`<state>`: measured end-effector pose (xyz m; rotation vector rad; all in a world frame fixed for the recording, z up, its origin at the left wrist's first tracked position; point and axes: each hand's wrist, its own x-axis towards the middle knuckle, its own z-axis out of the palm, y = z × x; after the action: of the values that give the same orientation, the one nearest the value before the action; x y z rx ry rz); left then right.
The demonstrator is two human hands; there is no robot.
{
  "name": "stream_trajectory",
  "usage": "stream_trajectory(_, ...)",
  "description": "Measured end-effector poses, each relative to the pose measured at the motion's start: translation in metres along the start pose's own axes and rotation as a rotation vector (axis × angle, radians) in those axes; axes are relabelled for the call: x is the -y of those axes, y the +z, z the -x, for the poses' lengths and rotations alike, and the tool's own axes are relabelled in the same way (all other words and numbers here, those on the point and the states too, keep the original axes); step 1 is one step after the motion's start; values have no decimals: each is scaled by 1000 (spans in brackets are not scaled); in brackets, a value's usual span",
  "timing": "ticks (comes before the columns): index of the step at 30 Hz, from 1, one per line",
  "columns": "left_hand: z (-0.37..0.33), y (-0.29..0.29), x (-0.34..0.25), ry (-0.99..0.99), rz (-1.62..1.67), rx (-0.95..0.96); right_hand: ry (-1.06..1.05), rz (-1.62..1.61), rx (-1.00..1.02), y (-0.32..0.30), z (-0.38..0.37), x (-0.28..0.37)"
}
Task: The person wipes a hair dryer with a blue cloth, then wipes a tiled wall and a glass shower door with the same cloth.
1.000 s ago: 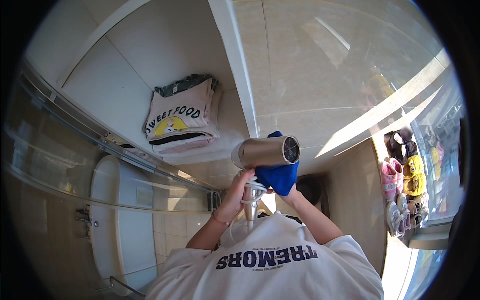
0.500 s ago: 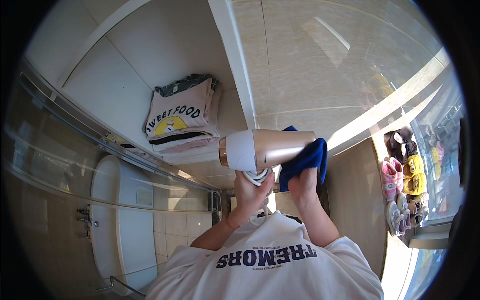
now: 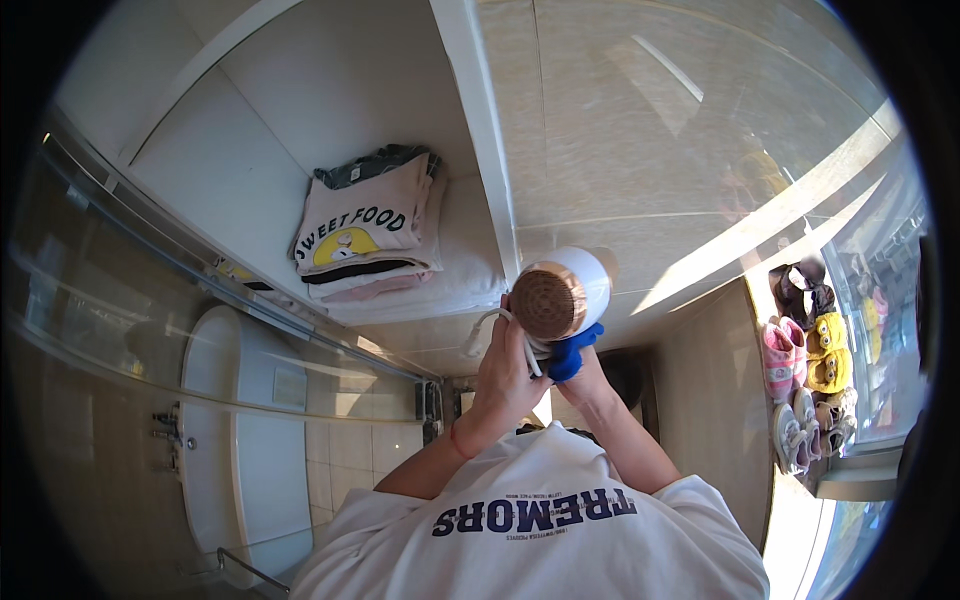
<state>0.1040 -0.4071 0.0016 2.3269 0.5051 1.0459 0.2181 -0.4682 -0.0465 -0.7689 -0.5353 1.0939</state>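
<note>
A gold and white hair dryer point(image 3: 594, 283) is held up in front of my chest, its round brown grille end turned toward me. Wrapped round its handle area, my left hand point(image 3: 503, 372) grips it together with the looped white cord point(image 3: 474, 338). A blue cloth point(image 3: 571, 352) is in my right hand point(image 3: 583, 383), pressed against the dryer's lower right side. The dryer hides most of the right fingers and its own nozzle end.
Folded clothes point(image 3: 362, 225) lie stacked on a white cabinet shelf point(image 3: 465, 265) at the left front. Further left are a glass panel and a white bathtub point(image 3: 270, 470). Several shoes point(image 3: 810, 370) stand on a ledge by the window at right.
The hair dryer has swung from lying sideways to pointing its grille end toward me, and shifted right. The blue cloth has moved left and down along it with my right hand.
</note>
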Motion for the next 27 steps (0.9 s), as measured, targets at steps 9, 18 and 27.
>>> stream_trajectory(9, 6, -23, -11, -85, 127, 165, -56, -242, 10, -1, 3, 33)
stream_trajectory(18, -6, -30, 3, 165, 229, -40, 189, -594, -71, 4, 3, 45)
stream_trajectory(27, -11, -39, 6, 15, 548, 6, 193, -703, 238, -14, -1, 32)
